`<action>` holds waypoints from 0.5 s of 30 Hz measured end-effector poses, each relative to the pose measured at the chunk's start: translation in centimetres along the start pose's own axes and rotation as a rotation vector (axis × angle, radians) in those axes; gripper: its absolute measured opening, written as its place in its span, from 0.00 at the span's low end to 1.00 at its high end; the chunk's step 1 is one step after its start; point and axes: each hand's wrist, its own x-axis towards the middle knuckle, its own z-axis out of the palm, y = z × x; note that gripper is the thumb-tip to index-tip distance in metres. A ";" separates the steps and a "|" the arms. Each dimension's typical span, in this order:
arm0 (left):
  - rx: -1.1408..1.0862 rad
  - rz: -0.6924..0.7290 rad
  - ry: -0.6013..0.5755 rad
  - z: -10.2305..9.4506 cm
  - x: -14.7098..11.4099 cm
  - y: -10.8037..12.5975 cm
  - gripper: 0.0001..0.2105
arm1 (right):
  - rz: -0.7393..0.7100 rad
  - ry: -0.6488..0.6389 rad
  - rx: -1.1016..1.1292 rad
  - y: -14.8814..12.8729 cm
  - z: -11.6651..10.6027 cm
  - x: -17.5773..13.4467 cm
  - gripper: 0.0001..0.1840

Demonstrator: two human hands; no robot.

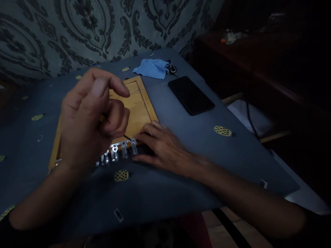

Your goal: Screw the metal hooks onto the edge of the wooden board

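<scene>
A framed wooden panel (pixel 134 100) lies on the cloth-covered table, with several shiny metal clips (pixel 114 151) along its near edge. My left hand (pixel 95 110) is raised over the panel, its fingers curled closed around a thin dark-shafted tool (pixel 127 137). The tool's handle is mostly hidden in the fist; its tip meets the rightmost clip (pixel 133 146). My right hand (pixel 162 144) rests at the panel's near right corner, fingers on the edge beside that clip and thumb below, closed on the panel. My left hand and forearm cover much of the panel's left side.
A black phone (pixel 191 94) lies to the right of the panel. Behind it are a blue cloth (pixel 152 68) and a small dark metal-ringed object (pixel 172 69). The dark blue tablecloth (pixel 181 193) has pineapple prints; a patterned wall (pixel 108 31) stands behind.
</scene>
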 end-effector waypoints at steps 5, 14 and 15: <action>-0.013 -0.037 -0.059 0.1 0.0 0.0 0.13 | -0.001 0.003 -0.002 -0.1 -0.1 0.0 0.28; -0.014 0.019 -0.172 -0.6 0.3 -0.4 0.08 | 0.000 -0.007 -0.001 -0.2 -0.2 0.0 0.28; -0.030 0.013 -0.212 -0.8 0.3 -0.5 0.08 | -0.001 -0.010 -0.003 -0.1 -0.2 0.0 0.28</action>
